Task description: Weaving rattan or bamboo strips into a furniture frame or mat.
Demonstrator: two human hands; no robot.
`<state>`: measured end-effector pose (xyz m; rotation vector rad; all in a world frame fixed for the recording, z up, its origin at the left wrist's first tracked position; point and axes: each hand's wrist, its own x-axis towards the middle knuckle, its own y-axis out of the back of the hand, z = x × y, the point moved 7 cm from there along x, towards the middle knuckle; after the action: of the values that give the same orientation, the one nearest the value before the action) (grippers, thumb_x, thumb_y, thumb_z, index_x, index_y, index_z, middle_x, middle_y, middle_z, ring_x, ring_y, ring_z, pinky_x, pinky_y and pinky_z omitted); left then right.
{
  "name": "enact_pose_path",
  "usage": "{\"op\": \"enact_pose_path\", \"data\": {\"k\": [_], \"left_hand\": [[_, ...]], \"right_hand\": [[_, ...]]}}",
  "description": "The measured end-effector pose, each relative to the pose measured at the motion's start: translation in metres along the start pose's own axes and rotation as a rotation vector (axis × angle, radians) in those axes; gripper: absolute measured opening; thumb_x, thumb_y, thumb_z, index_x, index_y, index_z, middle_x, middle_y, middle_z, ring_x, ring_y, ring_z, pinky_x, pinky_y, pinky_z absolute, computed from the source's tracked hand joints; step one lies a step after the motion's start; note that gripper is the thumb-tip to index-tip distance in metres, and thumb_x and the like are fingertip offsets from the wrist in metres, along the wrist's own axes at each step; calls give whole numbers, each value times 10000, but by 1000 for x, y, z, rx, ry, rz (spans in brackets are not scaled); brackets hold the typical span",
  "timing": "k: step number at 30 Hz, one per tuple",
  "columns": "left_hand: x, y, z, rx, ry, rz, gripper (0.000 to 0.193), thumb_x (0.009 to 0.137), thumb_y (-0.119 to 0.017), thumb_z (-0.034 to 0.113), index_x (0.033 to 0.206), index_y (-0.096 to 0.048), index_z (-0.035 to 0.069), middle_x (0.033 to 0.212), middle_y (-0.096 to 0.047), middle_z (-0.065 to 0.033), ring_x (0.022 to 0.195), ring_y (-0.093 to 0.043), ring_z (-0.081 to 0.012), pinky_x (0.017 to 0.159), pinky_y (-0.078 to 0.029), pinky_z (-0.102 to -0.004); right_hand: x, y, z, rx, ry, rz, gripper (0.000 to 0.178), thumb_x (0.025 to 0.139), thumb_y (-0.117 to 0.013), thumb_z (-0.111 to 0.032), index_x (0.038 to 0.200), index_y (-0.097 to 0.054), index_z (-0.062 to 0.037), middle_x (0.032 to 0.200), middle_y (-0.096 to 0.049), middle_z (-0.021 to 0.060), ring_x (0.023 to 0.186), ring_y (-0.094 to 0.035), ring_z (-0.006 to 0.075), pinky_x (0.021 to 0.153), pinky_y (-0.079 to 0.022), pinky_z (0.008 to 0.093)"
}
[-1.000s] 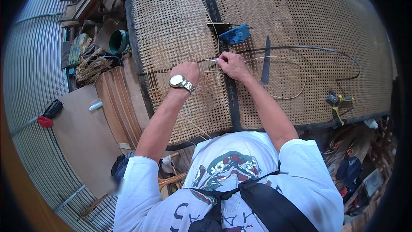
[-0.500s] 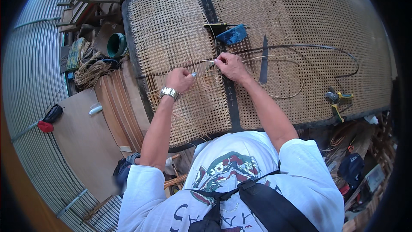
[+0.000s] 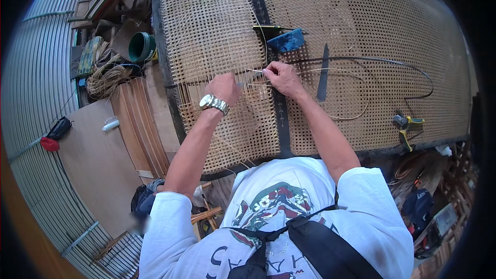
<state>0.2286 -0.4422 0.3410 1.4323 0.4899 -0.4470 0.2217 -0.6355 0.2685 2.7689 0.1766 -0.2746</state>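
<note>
Cane webbing (image 3: 217,36) fills the frame's upper middle. The left hand (image 3: 223,87) rests curled on it; the right hand (image 3: 281,76) pinches a cane strand (image 3: 254,71) at centre. A blue block (image 3: 285,40) and dark blade (image 3: 323,72) lie nearby, yellow-handled pliers (image 3: 405,125) right.

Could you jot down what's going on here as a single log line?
left hand: on woven cane panel | right hand: pinching cane strand | nearby: blue block, knife, yellow-handled pliers
</note>
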Motion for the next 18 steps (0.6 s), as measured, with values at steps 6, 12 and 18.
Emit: {"op": "enact_pose_path", "data": {"k": [6, 12, 18], "left_hand": [[14, -2, 17, 149, -33, -23, 260, 913, -619, 245, 969, -722, 14, 942, -737, -216, 858, -726, -362, 778, -577, -482], [13, -20, -29, -202, -1, 4, 314, 857, -664, 337, 922, -706, 33, 816, -730, -185, 759, -706, -333, 715, -547, -442], [11, -3, -2, -148, -122, 46, 311, 860, -656, 321, 948, -690, 25, 830, -723, -210, 788, -701, -374, 736, -551, -463]], "right_hand": [[-1, -1, 4, 60, 8, -18, 265, 939, -701, -263, 937, -707, 2, 798, -701, 96, 727, -625, 138, 696, -513, 327], [-2, -6, 6, 224, -39, -139, 219, 962, -693, -215, 983, -695, 3, 785, -644, -6, 721, -532, 68, 660, -470, 273], [3, -11, 12, 208, -32, -198, 198, 977, -676, -198, 1001, -682, -1, 800, -622, -33, 736, -512, 58, 665, -457, 260]]}}
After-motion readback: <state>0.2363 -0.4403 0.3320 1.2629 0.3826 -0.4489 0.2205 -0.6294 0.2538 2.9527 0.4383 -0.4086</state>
